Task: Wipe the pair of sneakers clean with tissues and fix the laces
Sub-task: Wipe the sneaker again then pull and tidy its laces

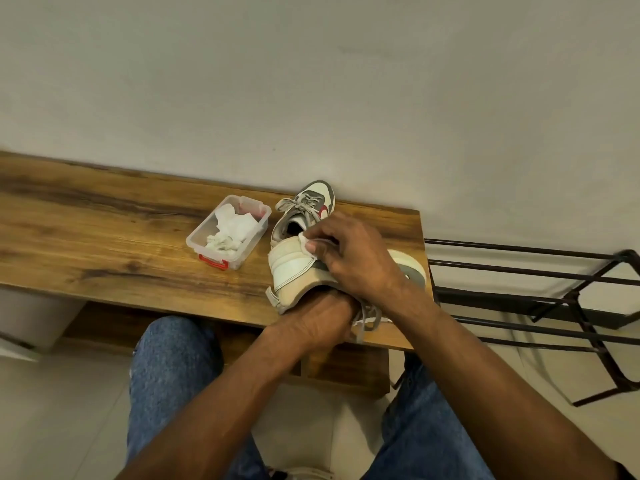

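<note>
Denim-clad knees point(173, 368) fill the foreground, seen from the head cam, w/ both forearms reaching fwd to a wooden counter point(104, 237) set against a plain wall. Left hand point(318, 323) goes up from below into the near sneaker point(298, 275), apparently inside the opening, propping it tilted, side and sole edge turned up so the dirty panel faces the wiper; its fingers are hidden, so the grip itself can't be told. Right hand point(353, 258) lies over the shoe's upper, fingertips pinched on a small white tissue point(306, 241) pressed to the heel-side panel — wiping looks under way, judged from the pose. Loose laces point(367, 320) dangle off the counter edge below the wrists, not yet fixed. Second sneaker point(304, 209) stands upright just behind, toe to the wall, laces tied loosely, partly covered by the right hand. Clear plastic box point(228, 233) w/ red latch sits just left, holding crumpled tissues — kept near for quick resupply, prob. Black metal rack point(536, 289) at right, cut off by the frame edge. Near shoe's toe end is mostly hidden behind the right wrist.
</note>
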